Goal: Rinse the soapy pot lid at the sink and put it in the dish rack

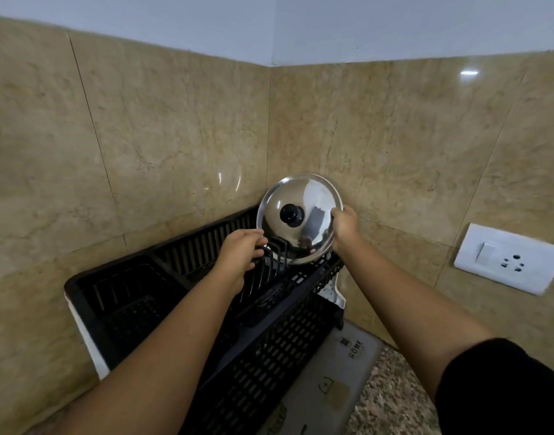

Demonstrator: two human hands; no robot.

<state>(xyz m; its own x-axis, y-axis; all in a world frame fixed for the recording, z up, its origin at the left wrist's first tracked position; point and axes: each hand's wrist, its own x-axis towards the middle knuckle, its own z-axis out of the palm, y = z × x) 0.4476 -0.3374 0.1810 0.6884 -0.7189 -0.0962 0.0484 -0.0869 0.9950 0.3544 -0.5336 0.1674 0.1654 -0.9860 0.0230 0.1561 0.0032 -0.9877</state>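
Note:
A shiny steel pot lid (pixel 313 196) with a black knob (pixel 291 215) stands on edge at the far right end of the black plastic dish rack (pixel 137 296), knob facing me, leaning toward the tiled corner. My right hand (pixel 344 226) grips the lid's right rim. My left hand (pixel 242 252) is at the lid's lower left rim, its fingers curled over the rack's upright prongs. Whether the left fingers hold the lid or only the prongs is unclear. The sink is out of view.
The rack fills the corner between two beige marble-tiled walls. A white drip tray (pixel 333 293) pokes out under its right end. A grey mat (pixel 341 368) marked HOME lies on the speckled granite counter (pixel 391 403). A white switch and socket plate (pixel 509 259) is on the right wall.

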